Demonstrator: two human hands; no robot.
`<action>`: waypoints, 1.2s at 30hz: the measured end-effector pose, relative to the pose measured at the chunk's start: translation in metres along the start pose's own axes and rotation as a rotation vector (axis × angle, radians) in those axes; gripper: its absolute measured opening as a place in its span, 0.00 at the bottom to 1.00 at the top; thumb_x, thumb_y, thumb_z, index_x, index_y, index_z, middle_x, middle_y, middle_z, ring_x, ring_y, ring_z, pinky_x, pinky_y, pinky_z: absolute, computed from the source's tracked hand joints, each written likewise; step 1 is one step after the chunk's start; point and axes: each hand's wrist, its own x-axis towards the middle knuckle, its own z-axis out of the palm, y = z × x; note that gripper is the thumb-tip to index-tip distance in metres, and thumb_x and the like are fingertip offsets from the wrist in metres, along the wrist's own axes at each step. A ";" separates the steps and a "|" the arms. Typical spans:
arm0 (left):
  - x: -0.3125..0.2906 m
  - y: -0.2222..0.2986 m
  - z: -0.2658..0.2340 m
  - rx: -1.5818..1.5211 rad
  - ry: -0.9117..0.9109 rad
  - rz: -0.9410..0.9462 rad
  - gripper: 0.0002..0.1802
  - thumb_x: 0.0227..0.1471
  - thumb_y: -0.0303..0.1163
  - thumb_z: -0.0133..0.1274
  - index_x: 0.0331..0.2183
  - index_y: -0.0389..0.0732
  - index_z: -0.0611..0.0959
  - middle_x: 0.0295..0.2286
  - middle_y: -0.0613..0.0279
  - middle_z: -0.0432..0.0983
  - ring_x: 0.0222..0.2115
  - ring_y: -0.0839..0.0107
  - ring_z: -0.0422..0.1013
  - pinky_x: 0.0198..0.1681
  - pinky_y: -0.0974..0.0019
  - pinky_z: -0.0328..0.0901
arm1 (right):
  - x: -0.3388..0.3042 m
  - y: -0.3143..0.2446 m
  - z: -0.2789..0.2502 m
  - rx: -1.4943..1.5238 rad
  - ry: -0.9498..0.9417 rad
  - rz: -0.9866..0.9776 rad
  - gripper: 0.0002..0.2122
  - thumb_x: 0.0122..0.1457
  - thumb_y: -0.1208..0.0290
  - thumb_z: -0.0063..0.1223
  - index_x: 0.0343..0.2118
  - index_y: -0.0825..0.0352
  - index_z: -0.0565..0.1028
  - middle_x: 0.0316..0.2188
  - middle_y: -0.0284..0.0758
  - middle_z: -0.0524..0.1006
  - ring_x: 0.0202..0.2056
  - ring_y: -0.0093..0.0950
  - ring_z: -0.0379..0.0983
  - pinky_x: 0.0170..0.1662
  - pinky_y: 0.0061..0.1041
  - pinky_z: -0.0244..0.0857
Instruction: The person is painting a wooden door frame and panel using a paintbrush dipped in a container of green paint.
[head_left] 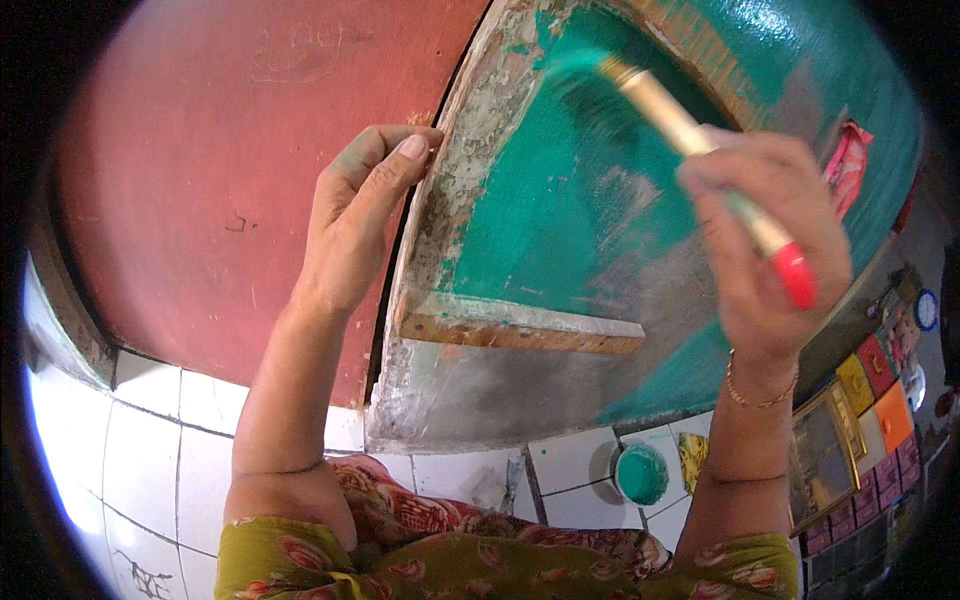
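Observation:
My right hand [765,220] is closed round a paintbrush [668,115] with a pale handle and a red end. Its bristles, blurred by motion, meet the upper part of a door [560,190] that is partly coated in wet-looking green paint. Bare grey and brown patches show lower down and along the door's worn left edge. There, my left hand [365,205] grips the edge between thumb and curled fingers. Below it, a wooden bar [530,330] juts across the door's face.
A reddish-brown panel [250,150] stands to the left of the door. On the white tiled floor [140,460] sits a small tub of green paint [641,474]. A pink cloth [848,165] hangs at the right. Beyond lie a framed picture [828,450] and coloured boxes [893,415].

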 end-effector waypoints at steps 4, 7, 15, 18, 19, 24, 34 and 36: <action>-0.001 -0.001 -0.005 -0.005 0.004 -0.004 0.22 0.62 0.42 0.50 0.45 0.31 0.78 0.40 0.60 0.77 0.43 0.75 0.70 0.50 0.68 0.62 | -0.007 -0.013 0.009 -0.112 0.059 0.018 0.10 0.46 0.83 0.61 0.34 0.67 0.82 0.37 0.44 0.79 0.38 0.33 0.76 0.41 0.28 0.70; 0.000 -0.001 0.001 -0.024 -0.015 -0.012 0.21 0.62 0.42 0.50 0.45 0.31 0.78 0.40 0.60 0.76 0.42 0.75 0.69 0.49 0.69 0.62 | -0.021 -0.009 0.026 -0.167 0.079 -0.094 0.12 0.45 0.83 0.62 0.36 0.66 0.82 0.40 0.46 0.77 0.38 0.37 0.76 0.41 0.30 0.71; -0.001 0.000 -0.001 -0.002 -0.017 -0.007 0.21 0.62 0.42 0.50 0.45 0.32 0.78 0.39 0.60 0.76 0.42 0.77 0.69 0.49 0.70 0.62 | -0.045 -0.034 0.017 0.065 -0.155 -0.072 0.12 0.43 0.77 0.62 0.34 0.69 0.80 0.40 0.49 0.75 0.32 0.41 0.76 0.34 0.32 0.73; -0.001 -0.001 -0.004 0.046 -0.006 0.024 0.21 0.62 0.42 0.50 0.45 0.33 0.78 0.39 0.61 0.76 0.42 0.76 0.69 0.48 0.70 0.62 | -0.034 -0.025 0.008 -0.038 -0.024 -0.069 0.12 0.44 0.77 0.62 0.35 0.67 0.81 0.38 0.48 0.76 0.32 0.40 0.76 0.34 0.31 0.73; 0.000 -0.003 -0.002 0.032 -0.003 0.009 0.21 0.62 0.42 0.50 0.45 0.33 0.78 0.39 0.61 0.76 0.42 0.76 0.69 0.48 0.70 0.62 | -0.028 -0.019 0.008 -0.092 0.012 -0.064 0.12 0.43 0.77 0.62 0.35 0.66 0.81 0.38 0.47 0.76 0.33 0.40 0.76 0.34 0.31 0.73; 0.001 0.000 0.005 -0.025 -0.015 -0.016 0.21 0.62 0.42 0.50 0.45 0.33 0.78 0.38 0.61 0.76 0.40 0.76 0.69 0.47 0.69 0.63 | -0.018 -0.007 0.023 -0.180 0.017 -0.073 0.15 0.45 0.86 0.61 0.37 0.65 0.82 0.39 0.44 0.75 0.36 0.35 0.75 0.38 0.27 0.71; -0.002 0.001 0.003 0.000 -0.010 -0.009 0.20 0.63 0.41 0.50 0.46 0.33 0.78 0.39 0.60 0.76 0.42 0.76 0.69 0.48 0.69 0.63 | -0.014 -0.003 0.034 -0.116 0.111 -0.106 0.13 0.44 0.86 0.62 0.35 0.67 0.82 0.36 0.44 0.75 0.32 0.36 0.76 0.34 0.25 0.70; 0.000 0.000 0.006 -0.050 -0.032 0.001 0.20 0.63 0.41 0.50 0.46 0.32 0.77 0.39 0.60 0.76 0.42 0.76 0.69 0.48 0.69 0.63 | -0.016 -0.009 0.032 -0.156 0.043 -0.079 0.13 0.43 0.86 0.62 0.34 0.67 0.82 0.35 0.44 0.75 0.31 0.36 0.75 0.34 0.25 0.70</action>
